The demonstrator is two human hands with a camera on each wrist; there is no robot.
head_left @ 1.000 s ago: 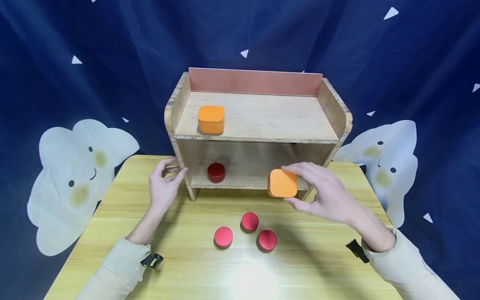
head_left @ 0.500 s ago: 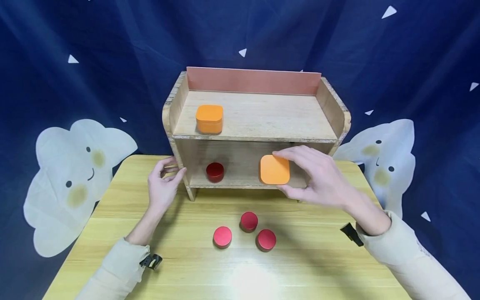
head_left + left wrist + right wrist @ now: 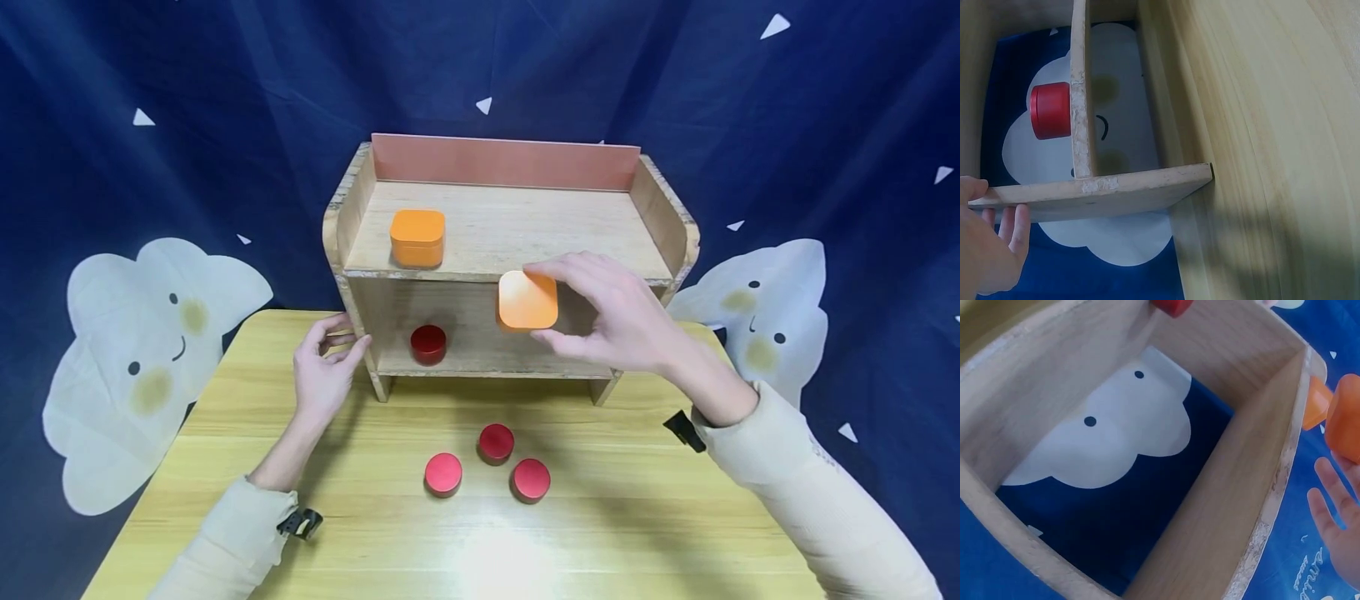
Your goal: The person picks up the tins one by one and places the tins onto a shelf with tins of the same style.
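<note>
My right hand (image 3: pixel 618 317) holds an orange rounded-square tin (image 3: pixel 527 302) between thumb and fingers, in front of the upper board's front edge. A matching orange tin (image 3: pixel 417 239) sits on the left part of the wooden shelf's (image 3: pixel 510 225) top board. In the head view my left hand (image 3: pixel 324 371) grips the shelf's left side panel, thumb on the front edge and fingers behind it. The left wrist view shows this hand (image 3: pixel 991 250) around the panel's edge. On the lower board, near the left, stands a round red tin (image 3: pixel 428 344).
Three round red tins, a left one (image 3: pixel 443 474), a back one (image 3: pixel 496 443) and a right one (image 3: pixel 530 480), stand on the wooden table (image 3: pixel 375 533) before the shelf. A pink strip (image 3: pixel 506 162) backs the top board. Behind hangs a dark blue curtain (image 3: pixel 300 100) with white shapes.
My right hand has carried the orange tin up and leftward, from beside the lower board to the upper board's front edge. The left hand keeps its grip on the side panel.
</note>
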